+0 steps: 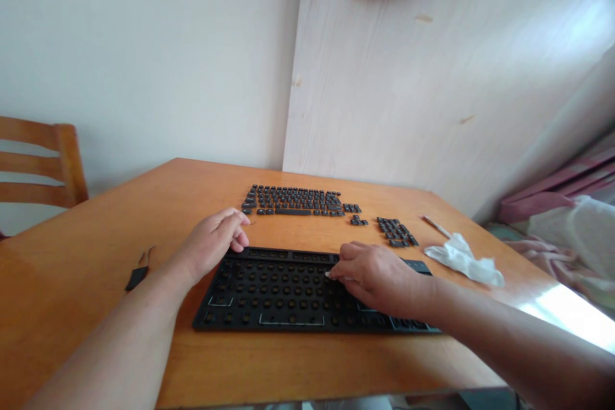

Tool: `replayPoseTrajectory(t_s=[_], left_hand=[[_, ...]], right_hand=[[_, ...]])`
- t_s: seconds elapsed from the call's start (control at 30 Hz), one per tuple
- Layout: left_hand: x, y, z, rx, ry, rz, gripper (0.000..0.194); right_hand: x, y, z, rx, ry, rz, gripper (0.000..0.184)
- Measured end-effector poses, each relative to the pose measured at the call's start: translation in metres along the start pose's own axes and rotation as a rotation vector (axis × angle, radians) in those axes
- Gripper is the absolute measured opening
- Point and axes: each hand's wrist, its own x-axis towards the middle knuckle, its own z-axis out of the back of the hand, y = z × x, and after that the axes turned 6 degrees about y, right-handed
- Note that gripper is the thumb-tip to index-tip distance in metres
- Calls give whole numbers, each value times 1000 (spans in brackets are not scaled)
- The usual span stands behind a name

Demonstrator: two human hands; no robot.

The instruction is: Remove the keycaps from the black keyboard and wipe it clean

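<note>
A black keyboard (pixel 283 307) with its keycaps off lies flat near the table's front, bare switch positions showing in rows. My right hand (pixel 379 272) is over its right half, fingers pinched together and pointing down. A small white tip, like a bit of tissue (pixel 328 275), sticks out from under those fingers against the switches. By the keyboard's upper left corner is my left hand (pixel 218 240), its fingers curled closed. Whether anything is inside them is hidden.
Black keycaps (pixel 293 198) are laid out in rows behind the keyboard, with a number-pad group (pixel 396 232) to the right. A crumpled white tissue (pixel 466 261) and a thin stick-like tool (pixel 436 227) lie at right. A small dark-handled wire tool (pixel 138 275) lies left.
</note>
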Motion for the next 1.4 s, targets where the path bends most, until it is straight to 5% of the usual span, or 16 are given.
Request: replayPoseTrajectory(t_s=[0.4, 1.4], left_hand=[[0, 1, 1, 37, 16, 14, 36], [7, 12, 3, 34, 19, 41, 36]], right_hand=[[-2, -10, -4, 115, -2, -67, 25], [-41, -13, 14, -149, 125, -174, 22]])
